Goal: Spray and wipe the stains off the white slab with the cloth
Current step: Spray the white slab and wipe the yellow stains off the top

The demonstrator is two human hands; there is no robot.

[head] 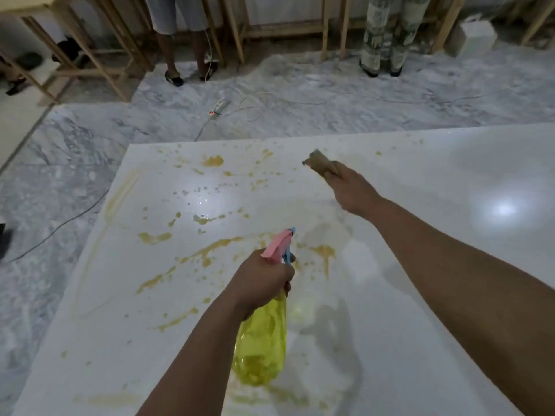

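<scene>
Across the lower and middle part of the frame the white slab (420,187) is spread, marked with yellow-brown stains (213,160) mostly on its left and centre. Below centre, a yellow spray bottle (260,346) with a pink head is gripped by the left hand (260,283), fingers curled round its neck. Toward the upper right, a brownish cloth (320,162) is clutched in the right hand (354,187), held at the slab's far part. Beyond, a power strip (218,107) is seen on the marble floor (60,163).

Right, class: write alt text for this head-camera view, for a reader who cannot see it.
A person's left hand grips a yellow spray bottle above a white slab splashed with yellow-brown stains, while the right hand holds a stained cloth farther out.
</scene>
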